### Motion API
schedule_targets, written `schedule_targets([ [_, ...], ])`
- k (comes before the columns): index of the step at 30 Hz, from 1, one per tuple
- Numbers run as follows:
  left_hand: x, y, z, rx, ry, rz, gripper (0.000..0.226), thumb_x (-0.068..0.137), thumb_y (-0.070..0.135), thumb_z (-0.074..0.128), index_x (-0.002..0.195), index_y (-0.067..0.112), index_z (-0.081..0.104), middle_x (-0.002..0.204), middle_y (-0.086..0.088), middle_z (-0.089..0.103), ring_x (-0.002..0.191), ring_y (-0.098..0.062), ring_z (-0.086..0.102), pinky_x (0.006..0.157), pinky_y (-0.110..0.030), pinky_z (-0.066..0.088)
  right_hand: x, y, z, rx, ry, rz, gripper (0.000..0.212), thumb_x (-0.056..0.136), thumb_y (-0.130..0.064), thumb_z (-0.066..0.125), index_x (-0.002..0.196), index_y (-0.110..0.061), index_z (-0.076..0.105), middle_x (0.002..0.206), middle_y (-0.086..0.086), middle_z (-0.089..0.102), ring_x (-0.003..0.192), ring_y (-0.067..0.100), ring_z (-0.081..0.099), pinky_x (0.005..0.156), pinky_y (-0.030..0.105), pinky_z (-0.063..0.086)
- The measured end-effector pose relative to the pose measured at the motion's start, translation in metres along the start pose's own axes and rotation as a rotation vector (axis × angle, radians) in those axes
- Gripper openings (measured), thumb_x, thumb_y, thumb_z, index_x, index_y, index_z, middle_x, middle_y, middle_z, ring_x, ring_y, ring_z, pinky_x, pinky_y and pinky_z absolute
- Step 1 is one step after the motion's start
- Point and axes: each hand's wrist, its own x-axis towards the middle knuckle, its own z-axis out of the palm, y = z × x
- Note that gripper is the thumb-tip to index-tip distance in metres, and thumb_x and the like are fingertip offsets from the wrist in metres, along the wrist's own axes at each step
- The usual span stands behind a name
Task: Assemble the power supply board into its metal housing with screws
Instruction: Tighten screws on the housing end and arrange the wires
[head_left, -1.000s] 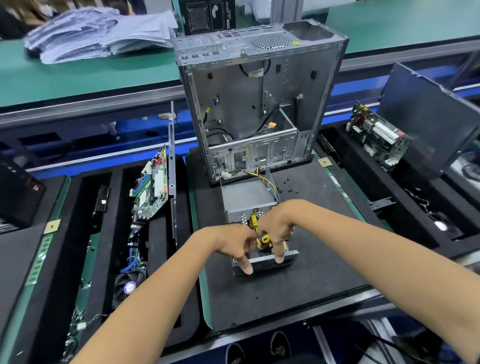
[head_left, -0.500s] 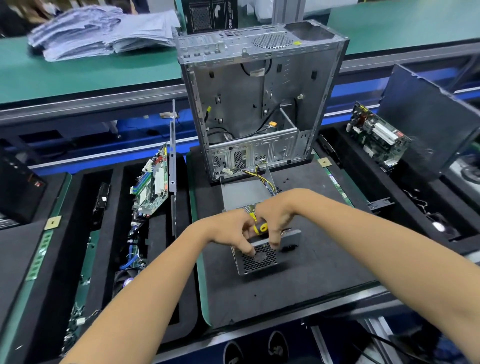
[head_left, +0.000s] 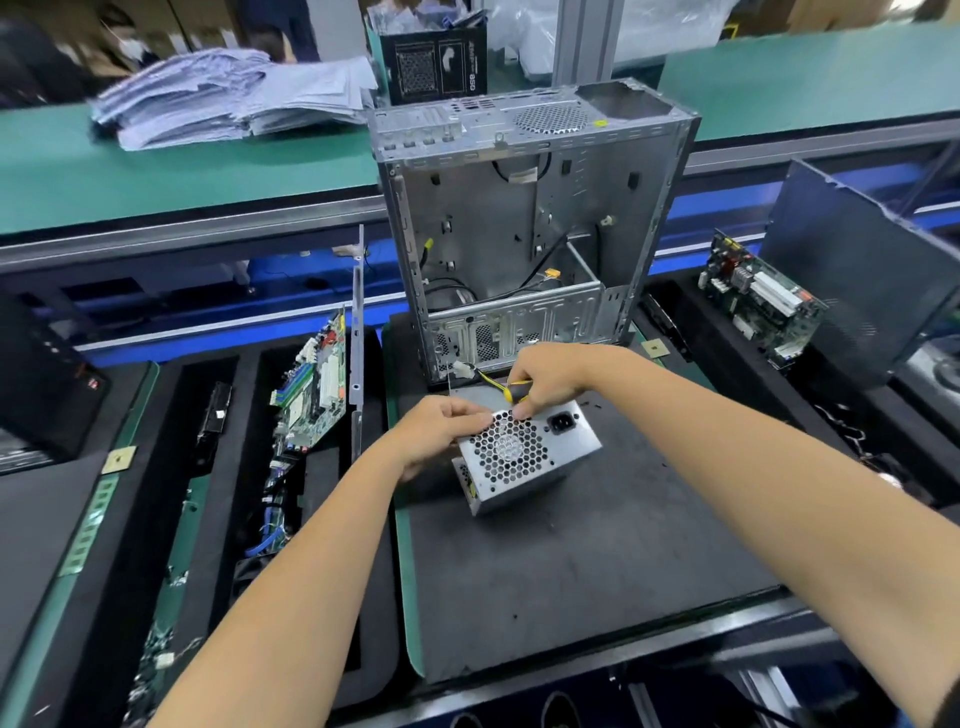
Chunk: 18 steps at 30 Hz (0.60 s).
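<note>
While left fingers (head_left: 470, 410) grip the power supply (head_left: 524, 452), right fingers (head_left: 522, 410) clasp a screwdriver (head_left: 517, 389).

Silver metal power supply box (head_left: 530, 457) on dark foam mat (head_left: 597, 561), centre of tabletop, tilted w/ fan grille up. Left hand (head_left: 441, 431) on its left edge, right hand (head_left: 545, 379) at its rear edge, gripping yellow-black screwdriver (head_left: 517, 391). Open grey metal computer case (head_left: 524, 223) upright at back of mat, just behind box. Green motherboard (head_left: 314, 384) leaning in foam tray slot, left of mat. Second green circuit board (head_left: 758, 296) right of case, w/ dark metal side panel (head_left: 862, 280) behind it. Stack of pale papers (head_left: 228, 98) on green conveyor belt (head_left: 156, 176), far back left. Black printed carton (head_left: 434, 65) behind case.
</note>
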Motion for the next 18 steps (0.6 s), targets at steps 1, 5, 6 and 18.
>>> schedule_targets([
  [1,0.001,0.001,0.000,-0.001,0.021,-0.010,0.018,0.090,0.014,0.065,0.104,0.005,0.071,0.087,-0.004,0.072,0.073,-0.007,0.062,0.066,-0.016,0.047,0.002,0.000,0.001,-0.005,0.009,-0.001,0.049,0.087,-0.031,0.068,0.061,-0.017,0.029,0.059,0.000,0.028,0.054,0.017,0.026,0.056,0.031,0.022],
  [5,0.008,0.007,0.005,0.153,0.126,-0.040,0.022,0.096,0.018,0.057,0.082,0.007,0.070,0.083,-0.008,0.067,0.077,-0.015,0.054,0.078,-0.030,0.042,0.007,0.005,-0.002,0.054,-0.023,0.021,0.044,0.089,-0.029,0.065,0.061,-0.017,0.033,0.058,-0.001,0.034,0.054,0.016,0.032,0.056,0.030,0.026],
  [6,0.009,0.009,0.005,0.184,0.143,-0.041,0.027,0.096,0.018,0.055,0.072,0.010,0.066,0.076,-0.007,0.061,0.074,-0.015,0.049,0.076,-0.031,0.038,0.010,0.007,-0.002,0.066,-0.030,0.037,0.042,0.089,-0.029,0.065,0.061,-0.017,0.035,0.058,-0.001,0.036,0.054,0.016,0.034,0.056,0.030,0.027],
  [18,0.016,0.029,0.009,0.485,0.072,-0.046,0.027,0.094,0.009,0.036,0.067,0.012,0.039,0.068,-0.003,0.037,0.066,-0.017,0.032,0.062,-0.032,0.024,0.005,0.047,-0.022,0.330,0.516,0.202,0.039,0.082,-0.016,0.065,0.057,-0.011,0.036,0.055,0.000,0.036,0.053,0.017,0.032,0.048,0.026,0.024],
])
